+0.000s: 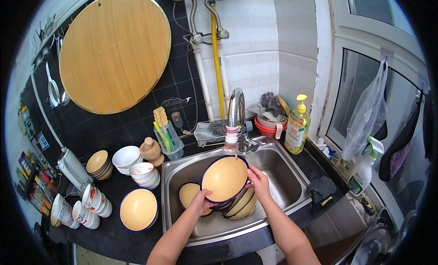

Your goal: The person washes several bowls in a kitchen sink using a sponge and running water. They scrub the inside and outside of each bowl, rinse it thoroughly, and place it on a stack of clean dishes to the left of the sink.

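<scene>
Both my hands hold a cream bowl with a dark blue rim (224,179), tilted over the sink (286,188) and just below the tap (235,111). My left hand (203,202) grips its lower left edge, thumb on the inside. On the right edge, my right hand (260,182) closes with its fingers at the rim. Beneath the held bowl, several tan bowls (244,206) lean together in the sink. Another cream bowl (188,193) lies to their left, partly hidden by my left hand. Whether water flows from the tap is hard to tell.
Left of the sink stand a large cream bowl (138,210), white bowls (126,158), brown bowls (99,163), patterned cups (93,202) and a utensil holder (170,144). A soap pump bottle (297,127) and red basin (268,128) stand behind at right; a spray bottle (362,171) is farther right.
</scene>
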Tool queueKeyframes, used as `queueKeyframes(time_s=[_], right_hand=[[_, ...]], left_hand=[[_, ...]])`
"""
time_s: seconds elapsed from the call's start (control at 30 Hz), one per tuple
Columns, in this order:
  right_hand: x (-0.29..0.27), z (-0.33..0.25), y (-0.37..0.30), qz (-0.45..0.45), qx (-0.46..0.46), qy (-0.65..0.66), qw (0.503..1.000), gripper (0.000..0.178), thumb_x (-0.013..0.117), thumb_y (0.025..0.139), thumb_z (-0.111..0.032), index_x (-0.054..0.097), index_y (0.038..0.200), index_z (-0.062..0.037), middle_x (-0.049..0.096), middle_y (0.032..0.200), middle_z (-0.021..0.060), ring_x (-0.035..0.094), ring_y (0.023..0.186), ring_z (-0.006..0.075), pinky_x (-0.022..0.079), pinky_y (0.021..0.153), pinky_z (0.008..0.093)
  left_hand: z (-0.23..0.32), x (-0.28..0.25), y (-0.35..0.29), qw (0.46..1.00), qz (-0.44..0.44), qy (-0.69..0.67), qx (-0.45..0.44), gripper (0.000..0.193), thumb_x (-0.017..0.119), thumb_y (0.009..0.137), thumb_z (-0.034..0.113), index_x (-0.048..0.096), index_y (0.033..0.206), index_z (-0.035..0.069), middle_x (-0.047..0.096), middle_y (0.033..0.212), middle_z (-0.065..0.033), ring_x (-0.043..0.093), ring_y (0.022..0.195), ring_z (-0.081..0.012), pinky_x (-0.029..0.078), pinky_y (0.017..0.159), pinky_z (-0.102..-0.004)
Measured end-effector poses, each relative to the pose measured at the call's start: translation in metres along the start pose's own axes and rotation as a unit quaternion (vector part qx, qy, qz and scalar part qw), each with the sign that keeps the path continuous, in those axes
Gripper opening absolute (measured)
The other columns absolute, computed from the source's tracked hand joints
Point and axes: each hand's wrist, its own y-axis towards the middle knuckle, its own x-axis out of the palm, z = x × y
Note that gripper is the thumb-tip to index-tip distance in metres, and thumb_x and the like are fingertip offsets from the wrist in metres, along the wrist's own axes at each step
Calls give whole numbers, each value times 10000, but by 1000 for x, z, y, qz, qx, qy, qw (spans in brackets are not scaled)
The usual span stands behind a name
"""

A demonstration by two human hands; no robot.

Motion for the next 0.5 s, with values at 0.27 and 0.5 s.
queueKeyframes(time_s=[0.27, 0.5], right_hand=[[-7, 22, 6, 55, 104, 5, 993, 315, 539, 835, -221, 541, 1065, -6, 600, 868, 65, 597, 645, 141, 522, 470, 258], [-16, 61, 16, -40, 13, -179, 983, 283, 509, 873, -205, 553, 1064, -2, 641, 878, 74, 593, 726, 121, 492, 612, 250]], left_hand=[[41, 30, -15, 983, 58, 165, -62, 410, 414, 728, 102, 404, 1105, -60, 580, 907, -218, 617, 597, -308, 549, 527, -374], [70, 58, -55, 792, 185, 498, 300, 566, 383, 736, 42, 277, 1292, 37, 534, 1064, -243, 615, 682, -364, 517, 524, -407]])
